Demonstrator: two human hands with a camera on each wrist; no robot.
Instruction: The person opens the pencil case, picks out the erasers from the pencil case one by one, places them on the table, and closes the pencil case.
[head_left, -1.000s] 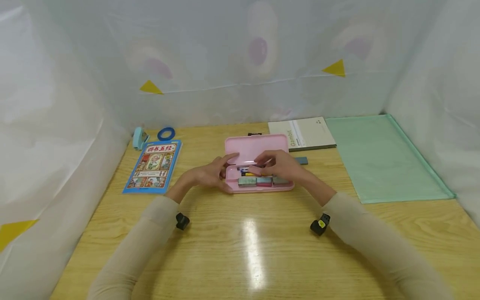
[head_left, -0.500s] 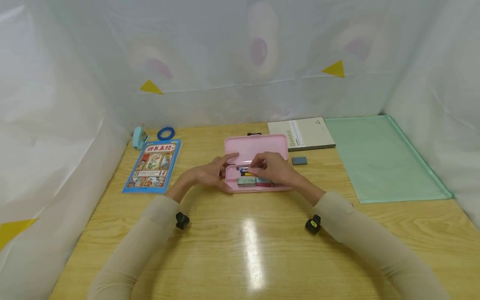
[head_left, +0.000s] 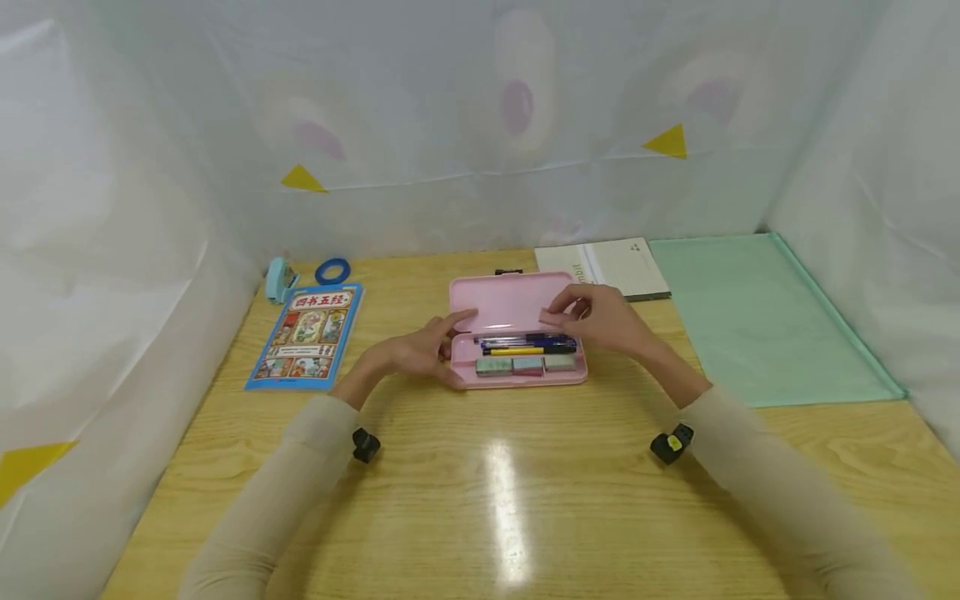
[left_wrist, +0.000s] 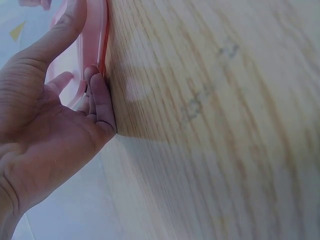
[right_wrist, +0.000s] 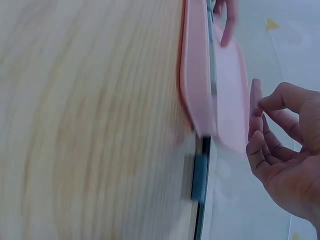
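A pink pencil case (head_left: 487, 310) lies opened flat on the table, its lid towards the back. Pens (head_left: 517, 342) and a yellow-barrelled pen or pencil (head_left: 517, 352) lie in its upper compartment; small greenish and blue blocks (head_left: 495, 367) fill the lower one. My left hand (head_left: 420, 348) holds the case's left end, thumb at the front corner and index finger over the lid. Above the lid's right side, my right hand (head_left: 611, 321) pinches a small pink eraser (right_wrist: 255, 92) between thumb and fingers. In the right wrist view, the eraser stands clear of the case.
A grey-blue block (right_wrist: 199, 177) lies right of the case. Behind are a Gambit notebook (head_left: 622, 265) and a black clip (head_left: 508, 271). A green mat (head_left: 772, 325) lies right. On the left are a blue book (head_left: 303, 337), a stapler (head_left: 280, 280) and a blue ring (head_left: 332, 271).
My right hand was over the pen compartment with the pink eraser, shifted left, then rose back and right above the lid, uncovering the pens. The left hand has stayed on the case.
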